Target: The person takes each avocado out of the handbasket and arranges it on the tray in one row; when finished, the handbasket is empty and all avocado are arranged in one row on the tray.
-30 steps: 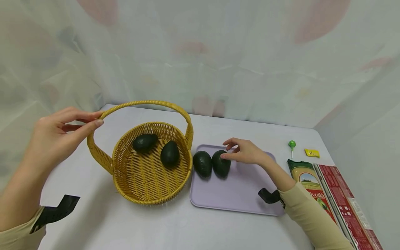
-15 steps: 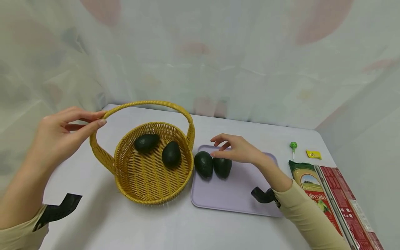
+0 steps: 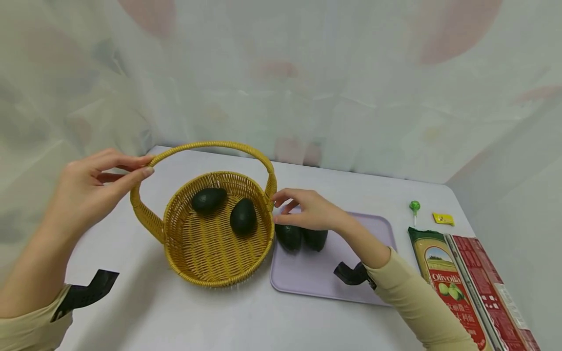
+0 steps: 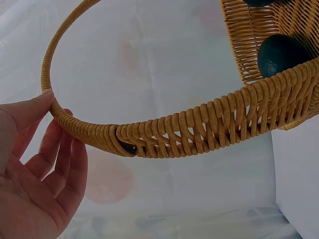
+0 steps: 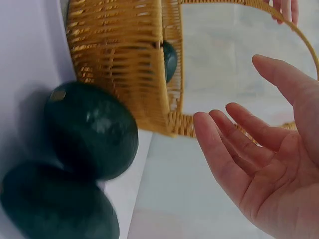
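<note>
My left hand (image 3: pixel 98 180) pinches the arched handle of a yellow wicker basket (image 3: pixel 206 258) between thumb and fingers, on the handle's left side. Inside the basket lie two dark green avocados, one at the back (image 3: pixel 209 200) and one further right (image 3: pixel 243 217). Fingers loosely bent and nothing between them, my right hand (image 3: pixel 311 209) hovers by the basket's right rim, close to the foot of the handle. Below it, two more avocados sit side by side on a lilac tray (image 3: pixel 325 273): the nearer one to the basket (image 5: pixel 92 129) and its neighbour (image 5: pixel 60 201). The hand partly covers both in the head view.
Right of the tray lie a green lollipop (image 3: pixel 414 205) and a small yellow wrapped sweet (image 3: pixel 443 219). In front of these are an Olivoilà food packet (image 3: pixel 448 287) and a red packet (image 3: pixel 487 282). A pale curtain (image 3: pixel 325 97) hangs behind the white table (image 3: pixel 228 321).
My right hand has moved left from over the right avocado on the tray, past the left one, to the basket's right rim. My left hand keeps its hold on the handle.
</note>
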The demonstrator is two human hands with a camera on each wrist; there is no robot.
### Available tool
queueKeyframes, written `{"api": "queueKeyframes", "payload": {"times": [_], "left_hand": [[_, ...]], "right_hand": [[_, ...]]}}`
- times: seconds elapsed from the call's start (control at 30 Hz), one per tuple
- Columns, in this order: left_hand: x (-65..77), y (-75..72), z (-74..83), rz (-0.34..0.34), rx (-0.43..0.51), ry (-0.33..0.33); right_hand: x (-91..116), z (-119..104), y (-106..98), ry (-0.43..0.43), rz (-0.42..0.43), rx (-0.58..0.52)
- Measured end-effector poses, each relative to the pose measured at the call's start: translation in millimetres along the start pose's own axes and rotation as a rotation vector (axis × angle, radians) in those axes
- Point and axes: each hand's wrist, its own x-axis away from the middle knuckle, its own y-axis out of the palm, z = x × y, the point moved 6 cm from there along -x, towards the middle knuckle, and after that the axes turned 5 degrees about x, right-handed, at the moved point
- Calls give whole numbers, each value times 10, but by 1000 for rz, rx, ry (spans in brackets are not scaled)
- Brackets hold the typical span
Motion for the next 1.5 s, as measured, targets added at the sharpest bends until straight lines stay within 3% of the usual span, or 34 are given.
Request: {"api": "queueKeyframes", "payload": {"times": [0.3,0.57,0.83,0.97,1.17,1.33,1.5], "left_hand": [[-3,-7,9,-9,9,-8],[-11,-11,39,-6,-1,17],[-12,-5,44,-15,-1,13],[-8,-7,47,-19,4,17],[-6,-10,52,-13,15,19],[-12,-1,47,-12,16,10],[-17,-5,30,-13,22,12]], "right_hand": [[-204,-193,213,-59,-62,-22],[-406,-301,405,-54,-116,79],[-594,-271,598,96,-193,228],[-660,-243,654,160,-214,252],[-748,-194,708,192,-232,252],[-813,-177,739,142,-257,268],[-868,-248,771,17,-289,267]]}}
